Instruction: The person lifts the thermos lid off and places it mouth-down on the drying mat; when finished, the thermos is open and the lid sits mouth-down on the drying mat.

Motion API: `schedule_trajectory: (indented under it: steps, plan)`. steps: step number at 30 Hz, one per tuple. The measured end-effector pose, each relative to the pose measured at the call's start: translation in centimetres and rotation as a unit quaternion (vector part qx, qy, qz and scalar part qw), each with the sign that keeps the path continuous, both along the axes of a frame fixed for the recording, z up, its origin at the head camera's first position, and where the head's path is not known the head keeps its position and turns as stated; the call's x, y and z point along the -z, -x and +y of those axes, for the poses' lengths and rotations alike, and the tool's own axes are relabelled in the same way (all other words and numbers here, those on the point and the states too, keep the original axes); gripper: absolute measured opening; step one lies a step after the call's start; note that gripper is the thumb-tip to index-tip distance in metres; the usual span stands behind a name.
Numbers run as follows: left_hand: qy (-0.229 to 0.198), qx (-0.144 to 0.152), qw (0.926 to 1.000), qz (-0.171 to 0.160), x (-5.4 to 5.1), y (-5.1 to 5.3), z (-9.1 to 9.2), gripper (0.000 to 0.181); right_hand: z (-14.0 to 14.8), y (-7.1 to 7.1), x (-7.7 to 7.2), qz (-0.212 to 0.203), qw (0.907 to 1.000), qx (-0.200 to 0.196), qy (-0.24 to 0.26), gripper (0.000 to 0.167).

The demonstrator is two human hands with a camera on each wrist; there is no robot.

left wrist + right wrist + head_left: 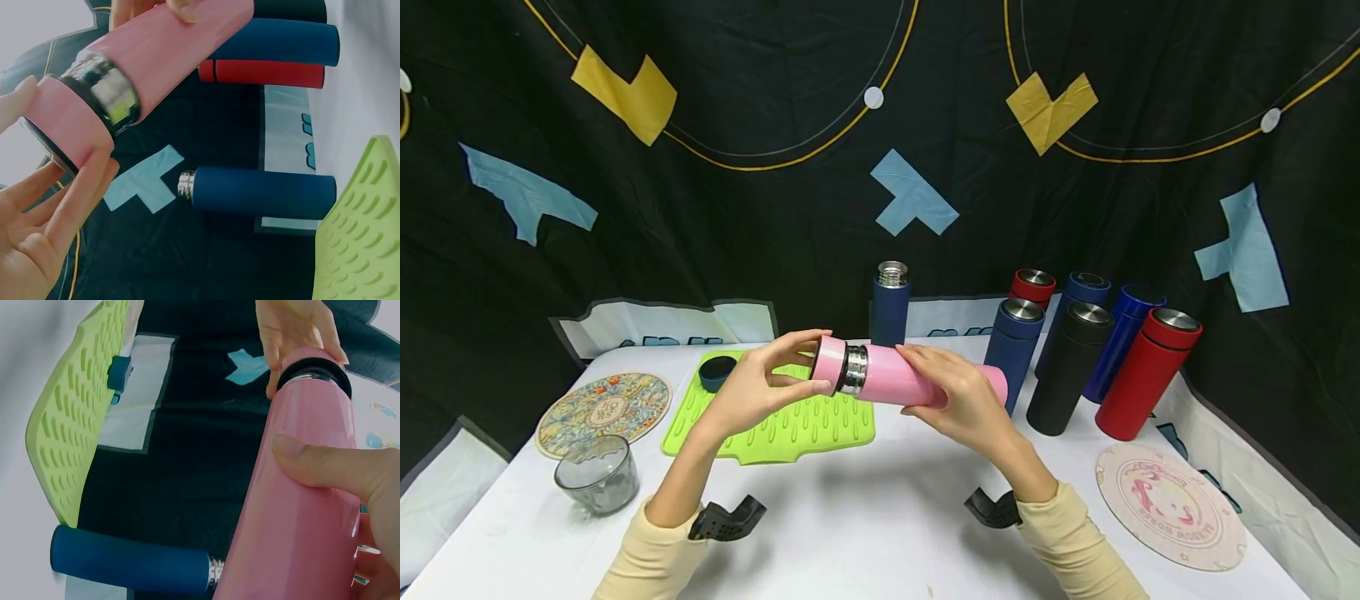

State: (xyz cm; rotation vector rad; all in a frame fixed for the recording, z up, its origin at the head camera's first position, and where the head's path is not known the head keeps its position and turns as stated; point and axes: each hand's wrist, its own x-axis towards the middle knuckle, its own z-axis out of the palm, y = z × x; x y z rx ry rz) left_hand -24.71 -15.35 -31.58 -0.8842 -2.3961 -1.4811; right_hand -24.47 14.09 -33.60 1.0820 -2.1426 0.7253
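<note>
A pink thermos bottle [891,375] lies sideways in the air over the table. My right hand [962,400] grips its body, the thumb along the near side in the right wrist view. With fingers and thumb, my left hand [745,396] pinches the pink cap [828,364] at the bottle's left end. Between cap and body shows a strip of the steel neck [854,369]; whether the cap still sits on the neck's end I cannot tell. Behind stands a navy bottle [891,312] with its steel neck bare. A small dark blue cap [717,372] rests on the green mat [790,429].
Several capped bottles stand at the right, among them a black bottle [1070,371] and a red bottle [1150,375]. A pink round mat [1172,507] lies at the front right. On the left are a patterned round mat [606,410] and a glass bowl [598,477].
</note>
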Motion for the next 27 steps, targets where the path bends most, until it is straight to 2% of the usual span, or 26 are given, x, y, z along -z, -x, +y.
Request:
schedule_trajectory:
  steps: [4, 9, 14, 20, 27]
  plan:
    - [-0.002, -0.022, 0.9997, -0.008, -0.2, 0.1, -0.7, 0.063, 0.2, 0.1, 0.0, -0.007, 0.9998, 0.018, 0.002, 0.081]
    - [0.006, -0.047, 0.9989, 0.000, -0.1, 0.4, -1.5, 0.065, 0.4, 0.5, 0.2, -0.043, 0.9986, 0.022, 0.020, 0.083]
    - [0.020, -0.077, 0.9969, 0.004, 0.1, 1.1, -2.2, 0.066, 0.6, 1.2, 0.7, -0.079, 0.9947, 0.035, 0.055, 0.081]
    - [0.054, -0.111, 0.9924, 0.009, 1.2, 3.0, -3.2, 0.066, 0.9, 2.4, 1.4, -0.118, 0.9878, 0.039, 0.094, 0.075]
    - [0.108, -0.151, 0.9826, 0.006, 2.7, 5.7, -4.5, 0.068, 0.6, 3.7, 1.9, -0.167, 0.9754, 0.025, 0.142, 0.073]
